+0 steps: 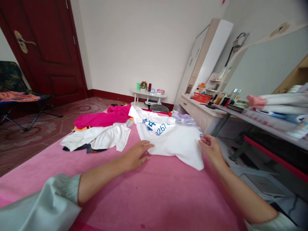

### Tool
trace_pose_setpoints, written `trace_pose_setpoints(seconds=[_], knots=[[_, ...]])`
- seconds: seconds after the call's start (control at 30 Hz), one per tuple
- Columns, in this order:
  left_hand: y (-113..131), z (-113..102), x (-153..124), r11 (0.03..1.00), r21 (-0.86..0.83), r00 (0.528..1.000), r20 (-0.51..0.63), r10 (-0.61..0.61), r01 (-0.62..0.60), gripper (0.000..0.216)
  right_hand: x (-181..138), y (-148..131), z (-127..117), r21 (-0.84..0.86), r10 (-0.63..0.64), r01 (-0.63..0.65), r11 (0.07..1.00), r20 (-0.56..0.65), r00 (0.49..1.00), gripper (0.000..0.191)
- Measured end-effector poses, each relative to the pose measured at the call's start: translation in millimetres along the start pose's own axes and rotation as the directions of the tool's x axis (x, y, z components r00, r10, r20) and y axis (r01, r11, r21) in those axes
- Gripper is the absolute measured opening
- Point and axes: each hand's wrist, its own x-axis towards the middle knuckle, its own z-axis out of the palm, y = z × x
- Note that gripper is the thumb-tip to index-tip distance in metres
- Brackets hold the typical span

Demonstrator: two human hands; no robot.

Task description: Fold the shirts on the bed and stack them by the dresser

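A white T-shirt [179,142] with blue characters and numbers printed on it lies spread on the pink bed cover [134,199]. My left hand [138,155] is at the shirt's near left edge, fingers stretched forward and thumb apart, fingertips touching the cloth. At the right edge, my right hand [213,149] has its fingers bent together with the shirt's border at their tips. To the left is a pile of clothes, with a bright pink garment [102,118] on top and a white garment [113,136] in front.
Behind the shirt on the right lie folded lilac and grey clothes [184,118]. A desk [271,120] loaded with items runs along the right side. A low white table [146,93] stands by the far wall. A folding chair [19,96] is at the left, near the dark red door [45,48].
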Motion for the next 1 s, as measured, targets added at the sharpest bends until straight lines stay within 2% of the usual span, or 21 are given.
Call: trace_pose_setpoints(seconds=[0.13,0.2,0.27,0.37,0.5,0.6,0.7,0.77,0.83,0.9,0.97,1.0], knots=[[15,9,10,0.993,0.014,0.991,0.069,0.119,-0.120,0.057,-26,26,0,-0.287,0.033,0.047,0.957,0.267,0.963,0.057],[23,15,17,0.982,0.025,0.978,0.101,0.181,-0.185,0.059,-31,30,-2,-0.366,0.030,0.104,0.925,0.341,0.939,0.064],[30,21,25,0.970,0.055,0.964,0.137,0.227,-0.237,0.063,-30,32,-7,-0.378,-0.003,0.167,0.911,0.397,0.918,0.054],[37,33,39,0.959,0.136,0.958,0.180,0.221,-0.247,0.058,-23,39,-14,-0.285,-0.029,0.151,0.946,0.393,0.919,0.025],[39,48,57,0.962,0.228,0.984,0.136,0.119,-0.148,0.044,-20,48,-24,-0.211,-0.035,0.100,0.972,0.295,0.955,0.023],[43,45,65,0.985,0.159,0.997,0.025,0.070,-0.074,0.036,-23,50,-31,-0.221,-0.084,0.155,0.963,0.299,0.950,0.025],[55,15,67,0.999,-0.032,0.981,-0.193,0.034,-0.041,0.029,-26,47,-38,-0.210,-0.162,0.234,0.949,0.314,0.936,0.027],[64,-20,62,0.976,-0.205,0.948,-0.319,0.009,-0.078,0.022,-28,45,-40,-0.201,-0.184,0.249,0.948,0.293,0.938,0.025],[66,-61,52,0.928,-0.365,0.916,-0.395,-0.078,-0.079,0.017,-31,42,-39,-0.193,-0.183,0.241,0.951,0.277,0.943,0.023],[53,-101,37,0.882,-0.469,0.858,-0.474,-0.199,-0.055,0.014,-34,39,-35,-0.187,-0.179,0.239,0.953,0.291,0.940,0.024],[25,-132,17,0.878,-0.478,0.768,-0.571,-0.289,-0.025,0.014,-37,34,-28,-0.181,-0.180,0.244,0.953,0.310,0.934,0.026],[6,-143,6,0.894,-0.448,0.739,-0.592,-0.322,0.031,0.017,-39,32,-23,-0.180,-0.185,0.253,0.951,0.327,0.927,0.027]])
